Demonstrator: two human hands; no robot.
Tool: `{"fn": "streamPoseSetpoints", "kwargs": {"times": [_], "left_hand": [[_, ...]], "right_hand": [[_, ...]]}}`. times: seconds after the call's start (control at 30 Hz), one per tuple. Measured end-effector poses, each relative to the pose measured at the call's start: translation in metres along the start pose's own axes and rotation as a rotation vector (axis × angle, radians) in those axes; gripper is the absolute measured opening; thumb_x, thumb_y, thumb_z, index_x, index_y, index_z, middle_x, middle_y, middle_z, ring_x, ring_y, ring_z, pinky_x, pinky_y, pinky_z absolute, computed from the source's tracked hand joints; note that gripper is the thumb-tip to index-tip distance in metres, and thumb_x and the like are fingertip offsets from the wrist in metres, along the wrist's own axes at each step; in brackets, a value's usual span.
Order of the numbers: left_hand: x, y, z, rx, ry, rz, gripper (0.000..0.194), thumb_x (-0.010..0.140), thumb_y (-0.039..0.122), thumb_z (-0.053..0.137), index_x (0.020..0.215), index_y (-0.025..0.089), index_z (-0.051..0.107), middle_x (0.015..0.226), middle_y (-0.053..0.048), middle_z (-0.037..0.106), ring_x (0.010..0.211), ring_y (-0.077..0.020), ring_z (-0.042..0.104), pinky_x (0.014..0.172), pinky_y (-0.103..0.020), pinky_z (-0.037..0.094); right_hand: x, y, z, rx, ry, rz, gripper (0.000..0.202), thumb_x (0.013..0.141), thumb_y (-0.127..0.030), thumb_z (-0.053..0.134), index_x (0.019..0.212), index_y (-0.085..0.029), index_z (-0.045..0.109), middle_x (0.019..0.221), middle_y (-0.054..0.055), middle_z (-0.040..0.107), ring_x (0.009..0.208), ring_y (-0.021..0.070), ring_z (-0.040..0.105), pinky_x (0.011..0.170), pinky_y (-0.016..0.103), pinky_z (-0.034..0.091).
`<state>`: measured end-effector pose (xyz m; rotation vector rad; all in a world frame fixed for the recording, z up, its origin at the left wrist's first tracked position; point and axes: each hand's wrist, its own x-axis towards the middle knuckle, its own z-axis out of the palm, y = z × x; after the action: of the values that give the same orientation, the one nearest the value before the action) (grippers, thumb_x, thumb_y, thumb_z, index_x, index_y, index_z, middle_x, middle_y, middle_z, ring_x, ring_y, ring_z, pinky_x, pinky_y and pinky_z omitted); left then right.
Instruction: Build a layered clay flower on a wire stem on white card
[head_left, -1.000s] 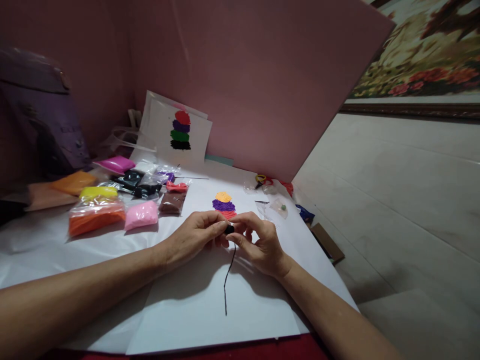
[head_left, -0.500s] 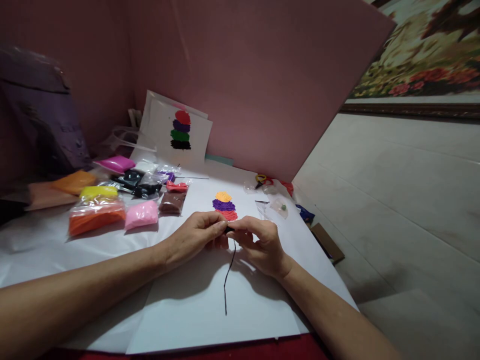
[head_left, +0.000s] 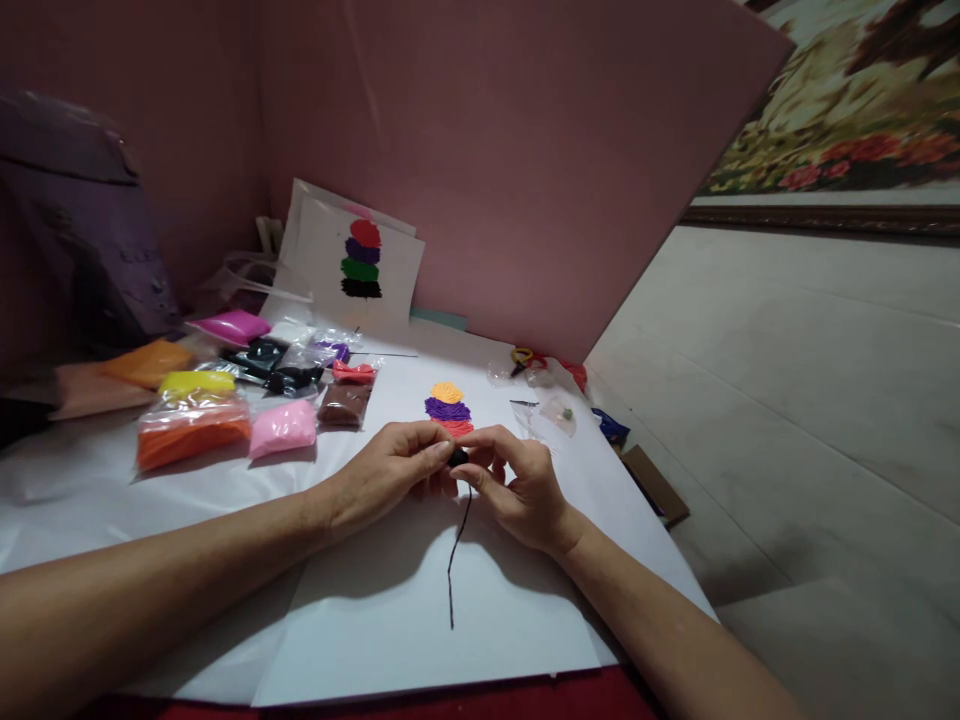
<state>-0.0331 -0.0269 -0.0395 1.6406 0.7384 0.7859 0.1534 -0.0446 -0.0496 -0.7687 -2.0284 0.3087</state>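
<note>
A small lump of black clay (head_left: 458, 457) is pinched between the fingertips of my left hand (head_left: 409, 458) and my right hand (head_left: 517, 485). Both hands are closed around it, above a white sheet of paper (head_left: 420, 640). On that sheet, just beyond my fingers, lie textured clay patches: a yellow one (head_left: 447, 392), a purple one (head_left: 448, 410) and a red one (head_left: 454, 427), stacked in a column. My hands partly cover the area below the red patch. From under them a thin black line (head_left: 451, 570) runs toward me down the paper.
Clay packets, among them pink (head_left: 283, 430), orange (head_left: 193, 432) and brown (head_left: 344, 405), lie at left. Behind, a sheet with a coloured clay column (head_left: 322, 250) leans on the wall. Scissors (head_left: 521, 357) and a clear plastic piece with a green bit (head_left: 559, 414) lie at right.
The fingers of my right hand have shifted slightly on the black clay, with the thumb lower, so more of the lump shows. Both arms stay in nearly the same place.
</note>
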Motion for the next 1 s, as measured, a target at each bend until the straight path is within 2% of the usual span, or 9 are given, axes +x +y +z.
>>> {"fn": "streamPoseSetpoints", "kwargs": {"times": [0.27,1.0], "left_hand": [[0.0008,-0.0033,-0.0009,-0.025,-0.016,-0.003,0.031,0.087,0.044,0.052,0.079,0.014,0.059,0.068,-0.001,0.059,0.061,-0.0112,0.051,0.058,-0.024,0.036],[0.0025,-0.0086,-0.0024,-0.057,-0.044,-0.027,0.029,0.085,0.042,0.056,0.085,0.013,0.06,0.068,0.0,0.059,0.061,-0.011,0.05,0.058,-0.024,0.035]], "right_hand": [[0.0,-0.0001,-0.0006,0.001,-0.033,-0.013,0.012,0.087,-0.019,0.059,0.1,-0.018,0.061,0.067,0.0,0.068,0.051,0.01,0.056,0.052,0.023,0.048],[-0.0013,0.003,0.0,-0.029,-0.086,0.015,0.012,0.086,-0.017,0.059,0.098,-0.019,0.058,0.068,0.001,0.068,0.057,0.0116,0.061,0.055,0.024,0.049]]}}
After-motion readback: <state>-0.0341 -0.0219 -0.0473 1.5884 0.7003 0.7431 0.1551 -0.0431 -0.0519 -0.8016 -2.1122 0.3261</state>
